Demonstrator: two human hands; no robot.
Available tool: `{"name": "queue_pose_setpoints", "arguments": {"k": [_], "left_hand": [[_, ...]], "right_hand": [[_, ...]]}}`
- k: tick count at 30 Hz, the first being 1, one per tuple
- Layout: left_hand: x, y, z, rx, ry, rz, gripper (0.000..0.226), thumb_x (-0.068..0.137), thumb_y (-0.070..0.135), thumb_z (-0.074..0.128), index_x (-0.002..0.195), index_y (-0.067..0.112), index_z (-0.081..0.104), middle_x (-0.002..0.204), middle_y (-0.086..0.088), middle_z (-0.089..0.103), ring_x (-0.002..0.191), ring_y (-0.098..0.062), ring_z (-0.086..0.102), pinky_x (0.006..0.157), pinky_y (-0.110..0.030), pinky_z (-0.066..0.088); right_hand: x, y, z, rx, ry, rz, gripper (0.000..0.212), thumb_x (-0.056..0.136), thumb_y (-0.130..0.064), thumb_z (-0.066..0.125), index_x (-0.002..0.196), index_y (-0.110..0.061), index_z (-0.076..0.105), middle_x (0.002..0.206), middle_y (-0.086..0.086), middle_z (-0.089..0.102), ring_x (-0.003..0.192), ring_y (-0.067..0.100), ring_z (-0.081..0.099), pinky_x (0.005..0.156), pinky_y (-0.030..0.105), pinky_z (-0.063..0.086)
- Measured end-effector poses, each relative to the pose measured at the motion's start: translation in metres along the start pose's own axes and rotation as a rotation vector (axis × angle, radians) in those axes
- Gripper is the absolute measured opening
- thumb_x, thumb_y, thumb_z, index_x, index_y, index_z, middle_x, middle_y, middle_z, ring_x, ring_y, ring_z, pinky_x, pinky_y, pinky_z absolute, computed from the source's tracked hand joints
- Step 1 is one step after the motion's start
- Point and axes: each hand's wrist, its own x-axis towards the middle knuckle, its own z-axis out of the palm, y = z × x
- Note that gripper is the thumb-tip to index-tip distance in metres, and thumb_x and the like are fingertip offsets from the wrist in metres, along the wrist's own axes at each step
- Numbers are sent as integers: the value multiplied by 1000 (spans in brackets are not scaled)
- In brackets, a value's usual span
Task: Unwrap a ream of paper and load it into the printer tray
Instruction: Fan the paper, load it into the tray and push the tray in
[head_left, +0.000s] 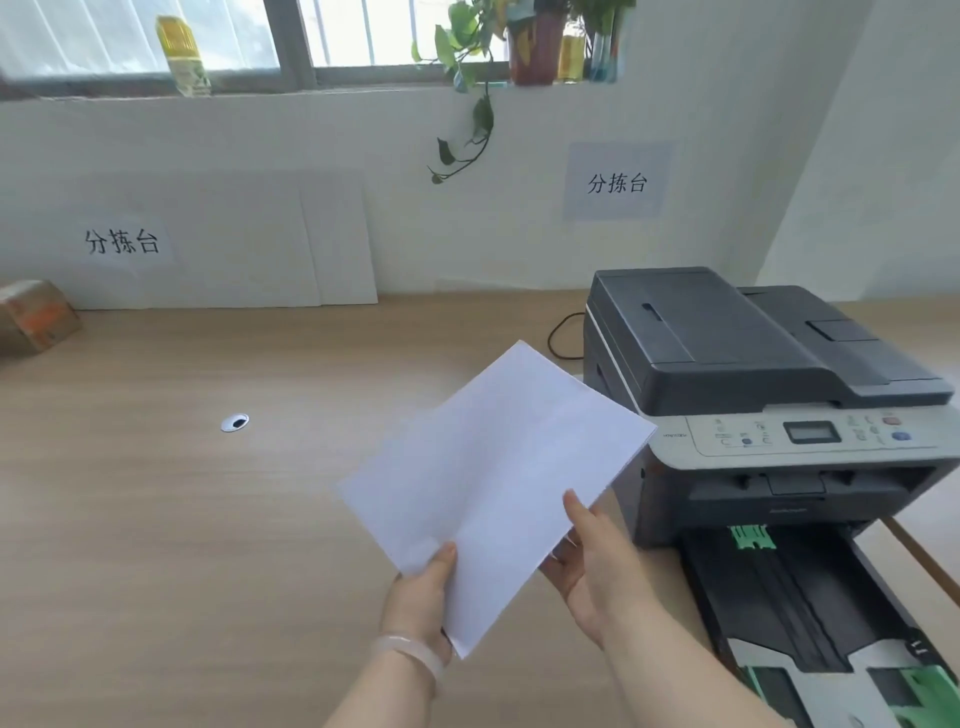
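A thin stack of white paper (498, 478) is held tilted above the wooden desk, just left of the printer (753, 379). My left hand (423, 597) grips its near corner, thumb on top. My right hand (592, 566) holds the stack's right edge, thumb on top and fingers underneath. The printer is dark grey with a pale control panel. Its black paper tray (810, 618) is pulled out toward me at the lower right, with green guides showing and no paper in it. No wrapper is in view.
A brown cardboard box (34, 322) sits at the far left of the desk (182, 519). A round cable grommet (235, 422) is set in the desktop. A black cable (558, 338) runs behind the printer. White boards lean on the back wall; plants stand on the windowsill.
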Motion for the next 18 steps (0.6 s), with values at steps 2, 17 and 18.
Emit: {"name": "queue_pose_setpoints", "arguments": {"k": [2,17,18], "left_hand": [[-8,-12,8,-37,-2,-10,15,91,10,60,104,6,65,93,-11,73,81,-26,68,66,-34,53],[11,21,-42,168,-368,-236,47,75,31,72,121,22,63,102,-5,71,82,-21,66,62,-32,59],[11,25,-36,311,-420,-270,43,82,31,68,123,25,61,107,-6,71,88,-22,66,66,-34,59]], "right_hand": [[2,11,5,-24,79,-9,31,93,-22,58,123,-13,59,116,9,72,107,31,67,88,43,55],[0,-18,-87,-427,52,62,45,74,-21,72,117,-11,63,107,12,74,101,35,68,88,47,53],[0,-18,-89,-461,31,72,44,75,-22,72,117,-11,63,107,12,74,100,34,68,84,45,54]]}}
